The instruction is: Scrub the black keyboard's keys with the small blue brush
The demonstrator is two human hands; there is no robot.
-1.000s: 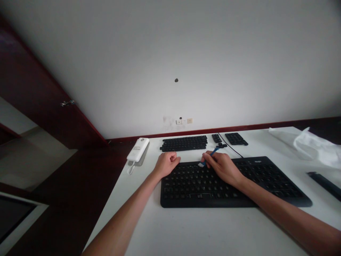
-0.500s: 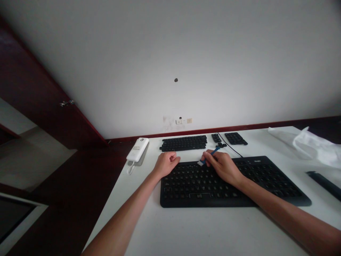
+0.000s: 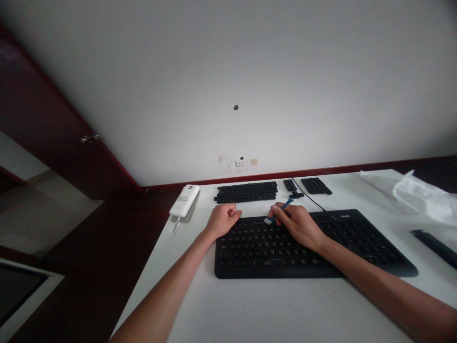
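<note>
A black keyboard (image 3: 266, 272) lies on the white table with its keycaps off, so the bare key sockets show. My right hand (image 3: 296, 224) is closed around a small blue brush (image 3: 287, 204), whose pale bristles touch the upper rows of sockets. Curled into a loose fist, my left hand (image 3: 223, 220) rests at the keyboard's far left corner; I see nothing in its fingers. Beyond it lies a block of removed black keycaps (image 3: 246, 191). A number-pad set of keycaps (image 3: 316, 186) and smaller groups of keycaps (image 3: 290, 185) lie farther right.
A white power bank (image 3: 184, 200) with a short cable loop lies by the table's left edge. At the right are a crumpled white plastic bag (image 3: 421, 195) and a long black strip (image 3: 433, 245). The keyboard cable (image 3: 310, 197) runs back toward the wall.
The brush in my right hand has shifted very slightly to the left over the upper sockets. My left hand and the keyboard stay in place.
</note>
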